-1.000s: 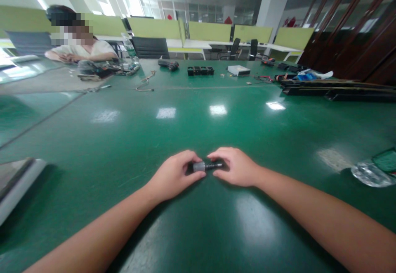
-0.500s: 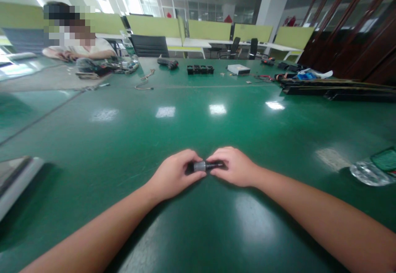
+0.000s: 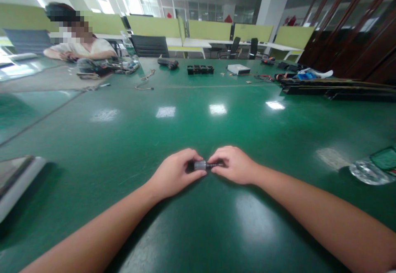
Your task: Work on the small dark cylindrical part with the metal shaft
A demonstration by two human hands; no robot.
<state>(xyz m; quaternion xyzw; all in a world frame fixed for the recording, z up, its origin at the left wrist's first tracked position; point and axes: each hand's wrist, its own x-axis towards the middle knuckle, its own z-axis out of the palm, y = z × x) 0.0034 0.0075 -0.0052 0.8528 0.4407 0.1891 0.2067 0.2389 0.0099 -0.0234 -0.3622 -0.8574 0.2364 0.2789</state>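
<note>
Basically, gry/blk rod point(image 3: 200, 165) sits btwn L grip point(image 3: 174, 174) & R grip point(image 3: 237, 165).

A glossy green bench point(image 3: 185, 128) fills the foreground, its top showing patches of reflected light and a dark diagonal seam at left. Along the far side lie, left to right, a pale cable point(image 3: 144, 85), a dark elongated device point(image 3: 168, 62), a row-like black block point(image 3: 200, 70) and a pale flat box point(image 3: 238, 70). Farther right, long black bars point(image 3: 334, 88) lie stacked. Clear crinkled plastic point(image 3: 371, 172) occupies the right edge; a pale slab point(image 3: 23, 182), cut off by the frame, occupies the left. A greyish sheet point(image 3: 40, 77) covers the far left portion.
</note>
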